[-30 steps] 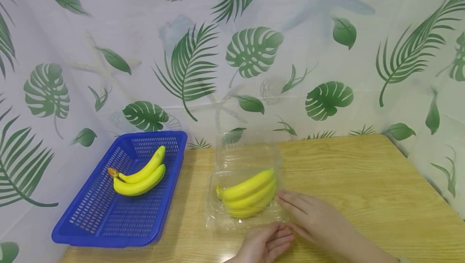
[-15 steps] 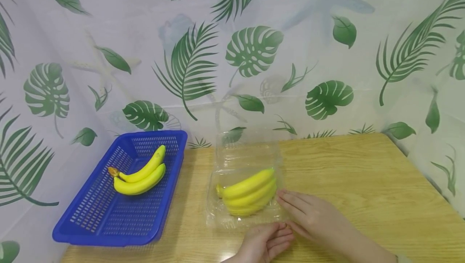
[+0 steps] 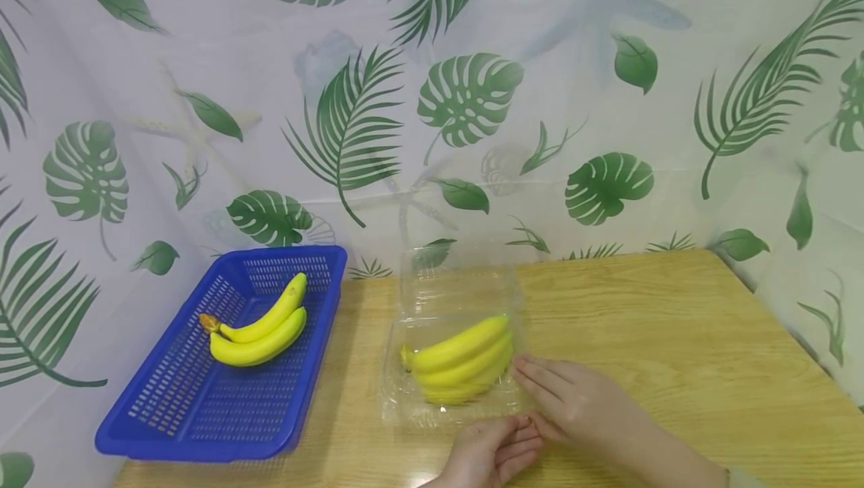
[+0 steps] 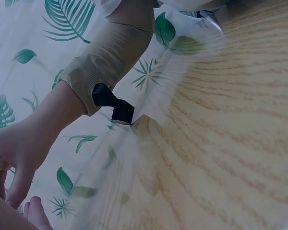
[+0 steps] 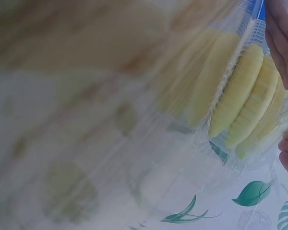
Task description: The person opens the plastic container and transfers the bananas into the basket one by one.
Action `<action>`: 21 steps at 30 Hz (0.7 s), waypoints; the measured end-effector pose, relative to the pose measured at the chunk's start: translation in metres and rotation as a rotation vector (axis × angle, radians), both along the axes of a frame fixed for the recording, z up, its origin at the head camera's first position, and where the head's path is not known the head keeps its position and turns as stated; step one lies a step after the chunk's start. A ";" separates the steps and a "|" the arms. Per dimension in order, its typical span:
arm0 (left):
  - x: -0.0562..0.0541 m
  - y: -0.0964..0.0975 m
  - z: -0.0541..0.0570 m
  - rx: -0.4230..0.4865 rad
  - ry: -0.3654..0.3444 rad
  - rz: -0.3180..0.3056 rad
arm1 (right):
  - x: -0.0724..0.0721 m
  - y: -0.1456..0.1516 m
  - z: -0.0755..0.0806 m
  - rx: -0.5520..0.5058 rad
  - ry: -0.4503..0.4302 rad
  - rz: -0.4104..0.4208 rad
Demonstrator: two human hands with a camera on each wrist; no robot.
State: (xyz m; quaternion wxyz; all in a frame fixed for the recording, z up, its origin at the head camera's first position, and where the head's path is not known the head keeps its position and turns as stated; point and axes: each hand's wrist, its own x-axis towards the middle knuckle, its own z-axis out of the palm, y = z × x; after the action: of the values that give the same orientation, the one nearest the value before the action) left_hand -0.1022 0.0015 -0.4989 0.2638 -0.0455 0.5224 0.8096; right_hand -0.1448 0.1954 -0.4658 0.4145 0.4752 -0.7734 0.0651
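A clear plastic clamshell box [image 3: 398, 407] stands on the table in the head view, its lid [image 3: 459, 282] raised at the back. Inside its base lies a bunch of yellow bananas [image 3: 459, 364]. The right wrist view shows these bananas [image 5: 242, 91] close up, through the clear plastic. My right hand [image 3: 580, 402] rests against the box's right side with its fingers fairly straight. Just in front of the box's front right corner lies my left hand [image 3: 489, 452], palm partly turned up, fingers loosely bent. The two hands meet near that corner; exact contact with the plastic is unclear.
On the left stands a blue slotted basket [image 3: 236, 447] with two more bananas [image 3: 259, 342] in it. Behind the wooden table [image 3: 641, 308] hangs a leaf-print sheet [image 3: 540, 98]. A dark band [image 4: 117, 105] sits over the right sleeve in the left wrist view.
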 end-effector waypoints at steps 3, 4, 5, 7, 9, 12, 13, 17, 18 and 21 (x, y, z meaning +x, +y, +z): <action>0.001 -0.001 0.001 0.001 -0.004 -0.003 | 0.000 -0.001 0.000 0.000 0.000 -0.001; 0.001 -0.001 0.001 0.002 -0.005 -0.004 | 0.000 -0.001 0.000 0.002 0.001 -0.004; 0.001 -0.001 0.002 0.004 -0.005 -0.005 | 0.000 -0.001 0.000 0.005 0.004 -0.007; 0.001 -0.001 0.002 0.005 -0.002 -0.005 | 0.000 -0.002 0.001 0.009 0.012 -0.010; 0.001 -0.001 0.002 0.005 -0.003 -0.005 | 0.000 -0.002 0.001 0.014 0.023 -0.014; 0.000 -0.001 0.002 0.001 -0.003 -0.006 | 0.000 -0.003 0.002 0.020 0.040 -0.016; 0.000 -0.001 0.002 -0.001 -0.007 -0.008 | 0.000 -0.003 0.002 0.023 0.044 -0.017; -0.001 0.000 0.002 -0.010 -0.004 -0.006 | -0.001 -0.002 0.002 0.042 0.046 -0.026; 0.000 0.000 0.002 -0.009 -0.003 -0.003 | -0.001 -0.002 0.003 0.036 0.044 -0.024; 0.000 0.000 0.002 -0.002 -0.003 -0.003 | -0.003 0.000 0.004 0.003 0.025 -0.008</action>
State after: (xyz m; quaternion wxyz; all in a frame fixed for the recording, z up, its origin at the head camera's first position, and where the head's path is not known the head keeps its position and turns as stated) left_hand -0.1023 0.0012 -0.4970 0.2659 -0.0465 0.5230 0.8085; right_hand -0.1474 0.1955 -0.4613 0.4236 0.4734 -0.7703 0.0561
